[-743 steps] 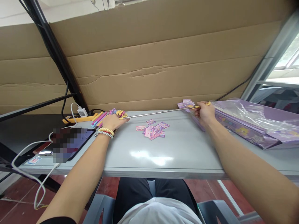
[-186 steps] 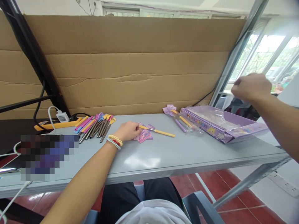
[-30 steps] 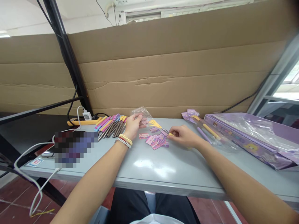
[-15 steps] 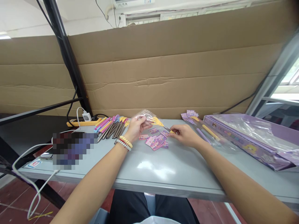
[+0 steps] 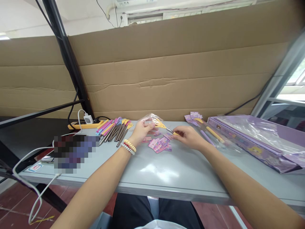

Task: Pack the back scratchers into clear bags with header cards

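My left hand point(image 5: 142, 130) pinches a clear plastic bag point(image 5: 152, 117), its fingers closed. In my right hand point(image 5: 187, 137) is a yellow back scratcher point(image 5: 170, 130) with a short metal rod, gripped by the handle. Its claw end points left and lies at the bag's mouth, partly behind the film; how deep it sits I cannot tell. Several small pink and purple printed cards point(image 5: 160, 144) lie on the table below the hands. To the left is a pile of back scratchers point(image 5: 116, 130) with coloured claws, metal rods and coloured handles.
At the right stands an open purple printed box point(image 5: 252, 143) with clear film in it. Bagged back scratchers with cards point(image 5: 209, 130) lie beside it. A blurred-out device point(image 5: 76, 152), white cables and a yellow power strip point(image 5: 76, 126) are at the left. Cardboard point(image 5: 166, 73) backs the table.
Over the last second the bag has opened out and moved right, towards the back scratcher, and its film now covers part of the claw. My right hand has hardly moved.
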Action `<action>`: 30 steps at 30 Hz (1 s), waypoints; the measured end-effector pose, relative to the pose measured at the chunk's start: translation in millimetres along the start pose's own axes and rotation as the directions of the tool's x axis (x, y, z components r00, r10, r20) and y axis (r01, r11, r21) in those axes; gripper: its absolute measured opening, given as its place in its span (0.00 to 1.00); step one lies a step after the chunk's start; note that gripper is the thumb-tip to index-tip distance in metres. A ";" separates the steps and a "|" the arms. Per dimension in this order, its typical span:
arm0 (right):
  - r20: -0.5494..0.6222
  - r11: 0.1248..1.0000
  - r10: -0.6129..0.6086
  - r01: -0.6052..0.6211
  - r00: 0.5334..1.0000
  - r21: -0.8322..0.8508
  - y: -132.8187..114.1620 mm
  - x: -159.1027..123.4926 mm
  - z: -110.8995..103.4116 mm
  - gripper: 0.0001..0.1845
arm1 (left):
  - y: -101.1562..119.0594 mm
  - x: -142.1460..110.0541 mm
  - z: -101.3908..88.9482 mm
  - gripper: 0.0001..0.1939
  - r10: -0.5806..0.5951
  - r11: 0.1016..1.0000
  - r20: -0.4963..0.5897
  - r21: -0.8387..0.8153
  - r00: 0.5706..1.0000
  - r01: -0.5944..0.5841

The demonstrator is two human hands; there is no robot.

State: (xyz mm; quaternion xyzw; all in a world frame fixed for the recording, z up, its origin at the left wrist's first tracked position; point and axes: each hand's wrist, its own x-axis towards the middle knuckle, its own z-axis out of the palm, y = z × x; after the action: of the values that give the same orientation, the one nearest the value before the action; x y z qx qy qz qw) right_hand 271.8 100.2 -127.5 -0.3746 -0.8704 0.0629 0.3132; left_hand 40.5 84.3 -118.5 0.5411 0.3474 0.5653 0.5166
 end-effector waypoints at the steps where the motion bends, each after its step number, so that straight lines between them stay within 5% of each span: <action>1: 0.003 1.000 -0.007 0.007 1.000 0.005 -0.4 0.1 0.4 0.16 | -1.4 0.5 -0.7 0.26 -0.003 1.000 0.003 0.019 1.000 0.003; 13: -0.122 0.993 0.107 -0.099 0.987 0.070 -19.9 1.0 6.8 0.17 | -1.5 -4.5 5.6 0.22 -0.038 0.998 0.049 0.046 0.998 0.036; 25: 0.197 0.892 0.216 -0.275 0.956 0.359 -15.5 -0.7 -2.6 0.22 | 7.7 2.6 -4.8 0.17 0.109 0.975 -0.168 -0.173 0.980 -0.138; 30: 0.036 0.922 0.261 -0.260 0.965 0.286 -18.1 0.1 1.3 0.22 | 2.7 0.5 -1.5 0.19 0.033 0.995 -0.091 -0.093 0.995 -0.042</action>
State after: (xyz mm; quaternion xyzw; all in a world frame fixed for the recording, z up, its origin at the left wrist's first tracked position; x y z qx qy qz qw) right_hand 259.9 87.6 -122.2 -0.4372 -0.7941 0.2296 0.3543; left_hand 38.5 84.4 -116.2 0.4965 0.3327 0.6144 0.5151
